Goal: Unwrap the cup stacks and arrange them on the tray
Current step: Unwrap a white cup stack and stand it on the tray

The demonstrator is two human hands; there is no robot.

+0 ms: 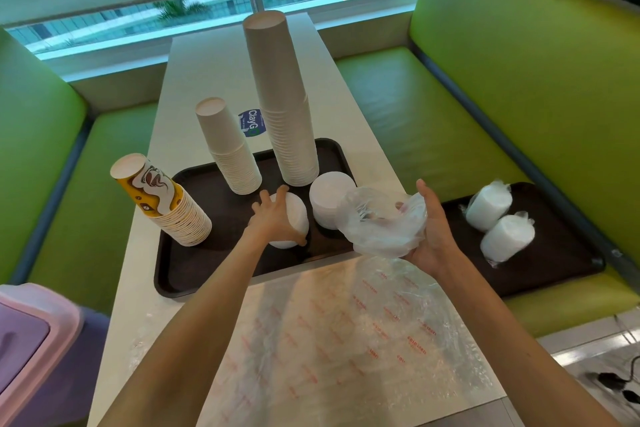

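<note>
A bin [31, 340] at the near left is cut off by the frame. Flat on the near end of the desk [138, 253] lies a clear wrapper [346, 333] with red print too small to read. It covers most of that end.

Beyond it, the left hand [273, 218] holds a short white stack [294, 222] on the near part of the dark tray [194, 274], its fingers [265, 199] spread over the top and the thumb curled round the near side. To the right, the right hand [429, 225] holds a crumpled plastic bag [381, 225] just over the tray's near right corner. The thumb points up, and the other fingers are hidden behind the plastic, so I cannot tell their bend.

A second short stack [329, 198] sits behind the bag, partly covered by it. A printed yellow stack [162, 201] leans at the tray's left edge; whether its base is fully on the tray is unclear. The tray's near left corner is bare.

Farther back stand a medium white stack [228, 149] and a tall white stack [284, 100], which hides part of a blue sticker [251, 123].

On the right bench, a second tray [554, 274] carries two wrapped stacks [490, 206], touching.
</note>
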